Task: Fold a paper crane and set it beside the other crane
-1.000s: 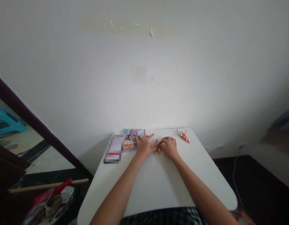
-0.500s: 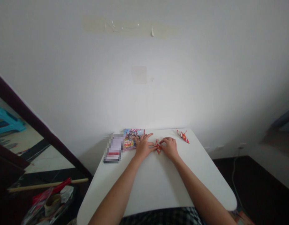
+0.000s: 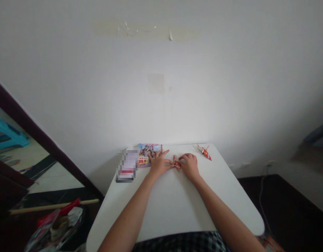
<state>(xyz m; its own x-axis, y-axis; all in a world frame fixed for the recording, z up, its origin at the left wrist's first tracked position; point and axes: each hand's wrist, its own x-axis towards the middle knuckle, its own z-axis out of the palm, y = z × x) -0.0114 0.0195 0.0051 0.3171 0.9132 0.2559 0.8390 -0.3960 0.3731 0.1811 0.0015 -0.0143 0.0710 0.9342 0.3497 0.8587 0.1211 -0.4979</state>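
Observation:
Between my two hands, near the far side of the white table (image 3: 177, 206), is a small folded piece of red-and-white patterned paper (image 3: 176, 163). My left hand (image 3: 160, 165) pinches its left side between thumb and a finger, the other fingers spread over the edge of a printed flyer (image 3: 144, 154). On the right side of the paper, the curled fingers of my right hand (image 3: 189, 165) grip it. My fingertips partly hide the folds. Farther right lies a folded paper crane (image 3: 204, 152) of similar red-and-white paper.
A phone-like device (image 3: 128, 166), blurred by pixels, lies at the table's left edge. The wall (image 3: 161, 115) stands right behind the table. On the floor at left are a bag of odds and ends (image 3: 59, 227) and a wooden stick (image 3: 90, 202), beside a dark-framed mirror (image 3: 41, 133).
The folded paper has turned slightly and its flaps show more spread out between my fingers. My left hand has shifted a little left; my right hand stays close to its place.

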